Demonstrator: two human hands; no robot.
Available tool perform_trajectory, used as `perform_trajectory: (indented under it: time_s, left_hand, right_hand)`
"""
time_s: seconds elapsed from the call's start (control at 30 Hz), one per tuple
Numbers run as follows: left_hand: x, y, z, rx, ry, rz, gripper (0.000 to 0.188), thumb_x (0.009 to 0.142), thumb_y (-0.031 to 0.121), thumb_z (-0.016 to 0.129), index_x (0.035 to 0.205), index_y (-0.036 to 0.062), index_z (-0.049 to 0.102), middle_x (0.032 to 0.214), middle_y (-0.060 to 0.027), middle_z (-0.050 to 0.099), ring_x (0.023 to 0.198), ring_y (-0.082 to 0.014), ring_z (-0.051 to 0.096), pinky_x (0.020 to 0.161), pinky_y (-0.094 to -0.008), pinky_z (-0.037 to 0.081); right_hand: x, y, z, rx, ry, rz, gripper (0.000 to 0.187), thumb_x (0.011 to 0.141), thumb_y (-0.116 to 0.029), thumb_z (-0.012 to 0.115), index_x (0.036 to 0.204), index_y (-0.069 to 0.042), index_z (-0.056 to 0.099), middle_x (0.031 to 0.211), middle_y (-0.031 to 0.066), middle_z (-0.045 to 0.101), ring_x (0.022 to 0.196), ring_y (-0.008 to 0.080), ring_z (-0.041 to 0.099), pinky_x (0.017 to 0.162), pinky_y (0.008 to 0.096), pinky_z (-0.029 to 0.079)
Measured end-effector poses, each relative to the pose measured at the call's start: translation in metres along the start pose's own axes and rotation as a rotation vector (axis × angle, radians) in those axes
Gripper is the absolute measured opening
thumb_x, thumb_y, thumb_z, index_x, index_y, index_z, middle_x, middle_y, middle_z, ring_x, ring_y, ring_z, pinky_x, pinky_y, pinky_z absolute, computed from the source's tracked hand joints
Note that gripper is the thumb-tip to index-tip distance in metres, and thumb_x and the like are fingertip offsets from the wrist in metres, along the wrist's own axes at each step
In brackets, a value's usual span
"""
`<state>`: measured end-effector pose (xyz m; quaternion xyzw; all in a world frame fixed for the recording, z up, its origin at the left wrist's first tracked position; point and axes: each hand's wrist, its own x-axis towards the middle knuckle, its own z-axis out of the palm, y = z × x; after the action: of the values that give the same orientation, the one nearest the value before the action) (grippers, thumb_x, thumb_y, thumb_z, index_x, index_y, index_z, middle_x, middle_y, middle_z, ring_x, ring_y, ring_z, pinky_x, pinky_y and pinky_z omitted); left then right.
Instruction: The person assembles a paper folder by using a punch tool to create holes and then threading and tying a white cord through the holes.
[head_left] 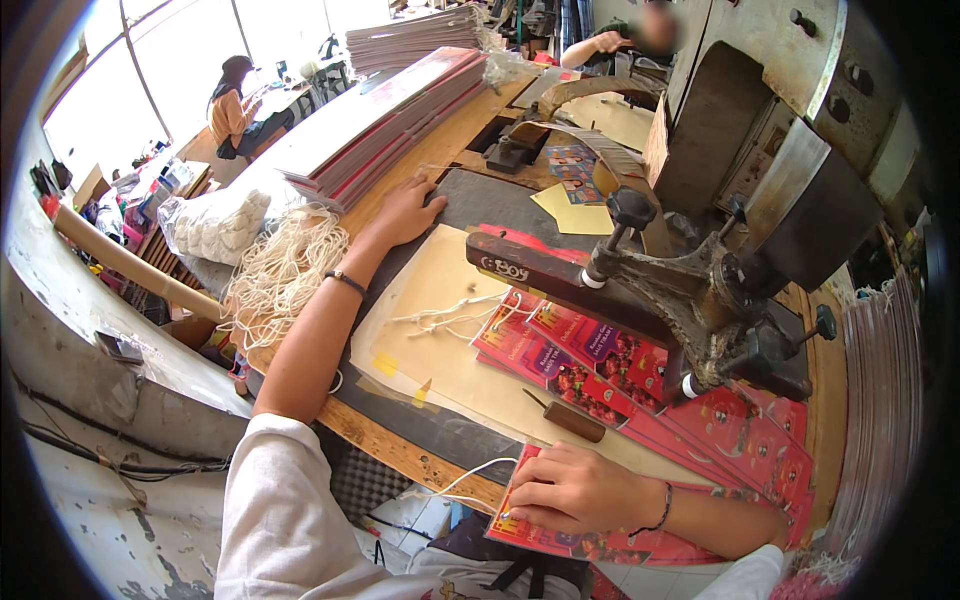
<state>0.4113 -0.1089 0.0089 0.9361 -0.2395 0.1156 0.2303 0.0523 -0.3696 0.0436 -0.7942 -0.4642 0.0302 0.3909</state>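
My right hand (565,488) is closed on a flat red printed paper bag (590,545) at the near edge of the table, fingers curled over its top. A white cord (470,473) loops out from that bag's end. My left hand (405,210) lies with its fingers apart on the far left of the table, beside the dark mat (480,200), and holds nothing. Between my arms, a cream sheet (430,300) bears more overlapping red bags (570,370), some with white cord handles (450,318). An awl (570,420) with a wooden handle rests near my right hand.
A heavy metal machine (690,290) with screw knobs overhangs the bags. Left of my left arm lie tangled white cords (285,270). Stacked flat bags (400,120) stand behind; another stack (880,400) is at right. Two people (232,110) sit farther back.
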Motion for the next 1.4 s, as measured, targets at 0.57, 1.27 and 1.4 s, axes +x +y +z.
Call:
perform_trajectory:
  time_s: [0.57, 1.27, 1.4]
  left_hand:
    - [0.001, 0.002, -0.003, 0.042, -0.074, -0.020, 0.051, 0.099, 0.036, 0.050, 0.126, -0.0061, 0.060, 0.144, -0.0283, 0.047, 0.137, -0.0393, 0.042, 0.114, -0.0431, 0.033]
    - [-0.001, 0.006, -0.001, 0.066, -0.045, -0.006, 0.054, 0.099, 0.039, 0.049, 0.131, -0.0033, 0.058, 0.146, -0.0269, 0.046, 0.139, -0.0409, 0.039, 0.116, -0.0480, 0.029]
    - [0.001, -0.003, 0.001, 0.067, -0.094, -0.036, 0.054, 0.100, 0.039, 0.047, 0.134, -0.0027, 0.056, 0.151, -0.0275, 0.040, 0.143, -0.0395, 0.034, 0.118, -0.0455, 0.027]
  right_hand:
    - [0.000, 0.004, 0.005, -0.061, 0.025, -0.017, 0.013, 0.091, -0.021, 0.068, 0.093, -0.008, 0.067, 0.093, 0.0045, 0.062, 0.085, 0.0243, 0.060, 0.080, 0.0376, 0.048]
    - [0.000, 0.003, 0.005, -0.048, 0.042, -0.025, 0.013, 0.090, -0.021, 0.070, 0.091, -0.008, 0.067, 0.090, 0.0044, 0.062, 0.082, 0.0241, 0.060, 0.077, 0.0368, 0.048]
    - [0.004, 0.002, 0.005, -0.048, 0.027, -0.023, 0.013, 0.090, -0.021, 0.069, 0.091, -0.009, 0.067, 0.090, 0.0036, 0.062, 0.082, 0.0236, 0.060, 0.077, 0.0366, 0.048]
